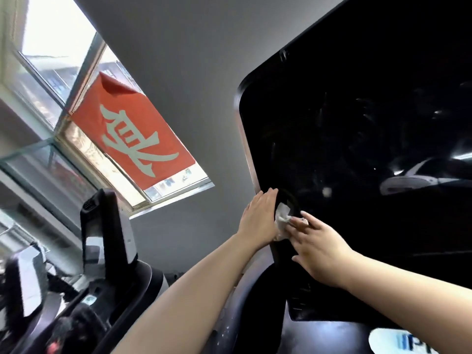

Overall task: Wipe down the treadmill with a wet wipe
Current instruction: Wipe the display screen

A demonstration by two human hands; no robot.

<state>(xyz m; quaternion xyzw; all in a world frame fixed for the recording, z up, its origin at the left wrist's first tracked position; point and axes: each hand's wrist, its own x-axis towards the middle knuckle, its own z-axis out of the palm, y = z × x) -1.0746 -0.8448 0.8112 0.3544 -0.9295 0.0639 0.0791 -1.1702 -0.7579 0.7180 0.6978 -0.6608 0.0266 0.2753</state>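
Note:
The treadmill's large black glossy screen (357, 123) fills the right half of the head view, tilted, with faint smears on it. A crumpled white wet wipe (282, 218) lies against the screen near its lower left edge. My right hand (319, 249) presses flat on the wipe, fingers spread. My left hand (259, 218) rests on the screen's left rim beside the wipe, fingers together and extended; it touches the wipe's edge. Below the screen is the treadmill's dark console (319, 333) with a white label.
Another exercise machine with a black upright screen (107, 231) and handlebars stands at the lower left. A window (51, 60) with a red paper sign (132, 131) is behind it. A grey wall (191, 72) lies between window and treadmill screen.

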